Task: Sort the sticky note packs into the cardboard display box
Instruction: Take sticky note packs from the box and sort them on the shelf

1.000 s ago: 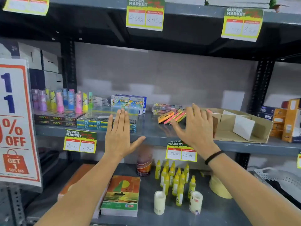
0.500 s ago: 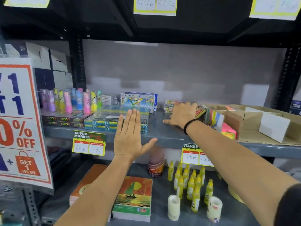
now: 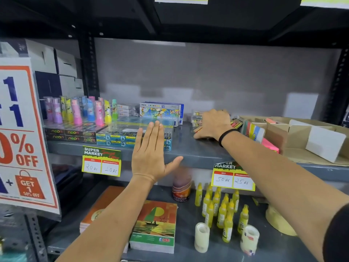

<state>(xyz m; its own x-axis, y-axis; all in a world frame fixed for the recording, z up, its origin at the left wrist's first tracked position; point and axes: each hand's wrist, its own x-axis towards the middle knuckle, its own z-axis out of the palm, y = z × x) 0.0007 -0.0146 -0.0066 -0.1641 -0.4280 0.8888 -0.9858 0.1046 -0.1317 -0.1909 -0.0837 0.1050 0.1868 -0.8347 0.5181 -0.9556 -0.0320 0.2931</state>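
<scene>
Packs [image 3: 236,124] of striped sticky notes lie under my right hand [image 3: 214,123] (grip hidden), my left hand [image 3: 151,154] flat, fingers straight, holding nothing.

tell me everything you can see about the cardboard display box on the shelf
The cardboard display box is plain brown corrugated card, open-topped and low-walled, lying on the grey shelf at its right end. Upright card dividers split it into compartments; one white panel leans inside. Most compartments look bare. At its left end a few sticky note packs stand on edge, showing multicoloured stripes and bright pink. The right hand lies just left of it, apparently not touching.
</scene>
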